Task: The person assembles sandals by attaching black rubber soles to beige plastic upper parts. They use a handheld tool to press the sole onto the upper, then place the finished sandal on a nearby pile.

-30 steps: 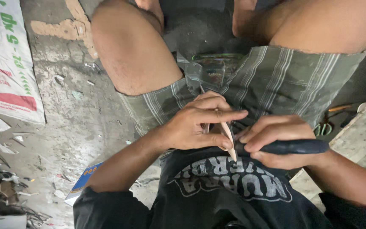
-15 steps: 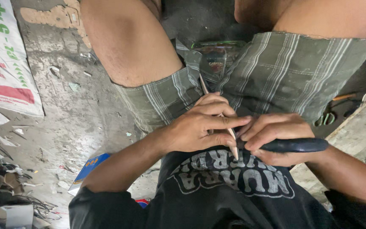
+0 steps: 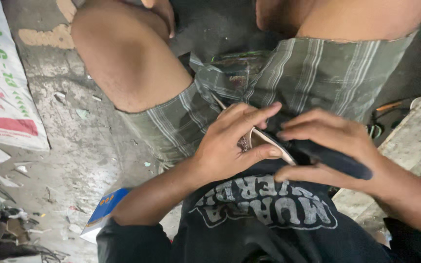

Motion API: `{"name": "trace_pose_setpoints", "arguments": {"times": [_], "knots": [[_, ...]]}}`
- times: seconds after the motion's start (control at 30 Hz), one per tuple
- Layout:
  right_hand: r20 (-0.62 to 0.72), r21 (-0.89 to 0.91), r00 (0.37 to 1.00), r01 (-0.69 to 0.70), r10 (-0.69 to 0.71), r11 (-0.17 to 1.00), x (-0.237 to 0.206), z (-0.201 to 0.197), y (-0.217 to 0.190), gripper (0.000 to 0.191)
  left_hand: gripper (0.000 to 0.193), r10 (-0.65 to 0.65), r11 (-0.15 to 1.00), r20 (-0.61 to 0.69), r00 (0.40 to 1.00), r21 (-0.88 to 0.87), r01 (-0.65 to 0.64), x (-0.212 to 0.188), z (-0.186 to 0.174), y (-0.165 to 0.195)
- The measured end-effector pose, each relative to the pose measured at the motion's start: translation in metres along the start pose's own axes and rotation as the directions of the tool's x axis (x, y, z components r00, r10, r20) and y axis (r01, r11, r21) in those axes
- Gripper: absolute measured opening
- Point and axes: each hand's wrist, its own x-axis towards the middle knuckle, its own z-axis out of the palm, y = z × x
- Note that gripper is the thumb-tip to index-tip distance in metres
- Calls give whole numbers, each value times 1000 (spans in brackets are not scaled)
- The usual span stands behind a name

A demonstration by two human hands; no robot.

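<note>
The left hand (image 3: 230, 146) pinches a thin, pale, smooth stick (image 3: 269, 142) in its grip; the right hand (image 3: 327, 146) clamps a dark, rounded handle (image 3: 337, 160) above striped woven shorts (image 3: 308, 78).

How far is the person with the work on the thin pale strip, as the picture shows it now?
Done: little can be told; no finished piece shows. In hand: the left hand pinches the thin pale strip over the lap, and the right hand holds a dark-handled tool against it. Its blade is hidden. Left: the strip looks whole along its visible part, so the work seems ongoing.
</note>
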Motion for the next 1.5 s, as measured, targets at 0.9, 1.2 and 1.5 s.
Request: {"name": "trace_pose_setpoints", "arguments": {"times": [0.9,1.2,1.5], "knots": [[37,411,999,18,-37,911,-21,26,29,15,101,47,988,137,989,-152,-26,-8,-14,-32],[-8,466,997,71,-76,882,-11,30,34,15,81,102,985,135,986,-151,-81,-9,-31,-20],[152,466,970,97,-187,879,3,6,29,18,86,72,994,159,985,-88,-59,-9,-26,-11]]}}
